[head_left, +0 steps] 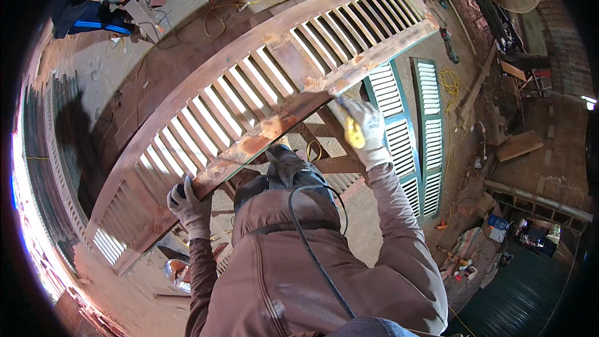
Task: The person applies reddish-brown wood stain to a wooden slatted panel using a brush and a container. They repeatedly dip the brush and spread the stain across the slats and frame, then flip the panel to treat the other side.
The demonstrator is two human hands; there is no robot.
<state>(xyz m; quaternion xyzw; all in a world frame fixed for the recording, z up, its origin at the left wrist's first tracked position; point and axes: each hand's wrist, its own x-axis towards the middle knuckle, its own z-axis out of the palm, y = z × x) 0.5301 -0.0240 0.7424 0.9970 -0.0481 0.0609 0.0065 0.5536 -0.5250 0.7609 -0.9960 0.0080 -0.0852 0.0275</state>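
Note:
A long curved wooden louvered shutter (pixel 293 62) lies at a slant across the space before me, brown and bare, with orange-brown patches along its near edge. My right hand (pixel 368 126), in a pale work glove, is wrapped round a yellow-handled scraper (pixel 354 135). The scraper's tip is close to the shutter's near edge, around the middle; whether it touches cannot be made out. At the left part of that edge my left hand (pixel 189 207), in a grey glove with dark fingertips, grips the frame. Its fingertips rest at the edge.
Green louvered shutters (pixel 429 137) lie to the right beyond my right arm. More louvered panels (pixel 53 150) lean at the far left. Yellow cord (pixel 450 81) lies on the floor at right. A dark cable (pixel 306 237) hangs across my front. Wood pieces (pixel 520 145) lie at right.

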